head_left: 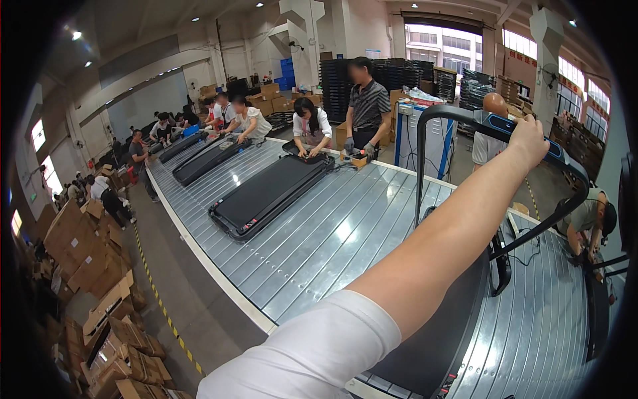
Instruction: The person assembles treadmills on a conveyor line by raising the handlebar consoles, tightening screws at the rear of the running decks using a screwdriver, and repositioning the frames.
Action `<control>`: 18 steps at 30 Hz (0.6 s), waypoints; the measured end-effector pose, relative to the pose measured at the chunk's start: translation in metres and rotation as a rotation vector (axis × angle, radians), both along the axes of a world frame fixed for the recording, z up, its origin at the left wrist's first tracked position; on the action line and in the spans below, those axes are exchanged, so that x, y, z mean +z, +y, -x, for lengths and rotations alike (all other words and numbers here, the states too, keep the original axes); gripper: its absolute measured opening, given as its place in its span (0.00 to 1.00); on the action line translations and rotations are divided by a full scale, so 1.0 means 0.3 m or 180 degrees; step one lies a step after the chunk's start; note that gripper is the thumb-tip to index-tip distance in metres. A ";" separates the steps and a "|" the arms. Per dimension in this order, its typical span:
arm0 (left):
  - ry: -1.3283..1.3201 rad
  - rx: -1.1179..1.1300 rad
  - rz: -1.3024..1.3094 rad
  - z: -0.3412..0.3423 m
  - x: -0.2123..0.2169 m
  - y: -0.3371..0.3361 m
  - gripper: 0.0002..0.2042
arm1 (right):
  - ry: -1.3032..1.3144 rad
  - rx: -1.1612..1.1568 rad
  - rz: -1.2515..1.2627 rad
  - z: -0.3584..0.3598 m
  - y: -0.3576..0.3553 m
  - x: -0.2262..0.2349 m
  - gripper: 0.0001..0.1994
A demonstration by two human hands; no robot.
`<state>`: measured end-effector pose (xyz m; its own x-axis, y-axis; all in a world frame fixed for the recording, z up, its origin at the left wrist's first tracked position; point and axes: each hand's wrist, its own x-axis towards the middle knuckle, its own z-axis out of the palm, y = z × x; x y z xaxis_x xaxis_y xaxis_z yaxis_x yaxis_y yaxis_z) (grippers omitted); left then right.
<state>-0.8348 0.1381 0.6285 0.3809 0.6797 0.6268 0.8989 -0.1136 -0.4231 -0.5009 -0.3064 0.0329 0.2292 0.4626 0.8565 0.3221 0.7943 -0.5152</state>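
Black handlebar (452,112) observed upright over the dark treadmill deck (432,332), which lies on the metal conveyor (352,229). I record the left hand (530,138) curled over its top bar, beside the blue-edged console (502,123). The right hand lies outside my view; its state I cannot tell. Markings: red lettering (520,58) high on the far wall; small red marks (450,381) at the deck's edge, too small to read.

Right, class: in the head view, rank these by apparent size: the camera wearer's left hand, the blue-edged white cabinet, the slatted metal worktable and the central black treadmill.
Largest to smallest:
1. Slatted metal worktable
2. Central black treadmill
3. Blue-edged white cabinet
4. Left hand
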 end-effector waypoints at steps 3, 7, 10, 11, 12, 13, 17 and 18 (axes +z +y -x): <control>0.0085 0.0006 -0.0015 -0.048 -0.014 0.037 0.12 | 0.0292 -0.0154 0.0326 -0.032 0.027 -0.005 0.20; 0.0072 -0.0036 -0.0095 -0.094 -0.005 0.085 0.12 | 0.0667 -0.0352 0.0767 -0.081 0.063 -0.009 0.20; -0.0023 -0.0089 -0.0086 -0.105 0.008 0.096 0.12 | 0.0948 -0.0511 0.1097 -0.117 0.063 -0.005 0.20; -0.0036 -0.0114 -0.0072 -0.105 0.011 0.096 0.12 | 0.1050 -0.0558 0.1202 -0.118 0.060 -0.002 0.20; -0.0028 -0.0106 -0.0072 -0.106 0.010 0.093 0.12 | 0.1152 -0.0604 0.1304 -0.120 0.056 0.001 0.20; -0.0024 -0.0064 -0.0104 -0.108 0.006 0.087 0.12 | 0.1253 -0.0650 0.1405 -0.122 0.052 0.004 0.20; 0.0016 -0.0042 -0.0103 -0.163 -0.001 0.069 0.11 | 0.1609 -0.0751 0.1775 -0.162 0.100 0.020 0.20; 0.0021 -0.0059 -0.0160 -0.181 -0.005 0.067 0.11 | 0.1698 -0.0792 0.1881 -0.174 0.103 0.022 0.20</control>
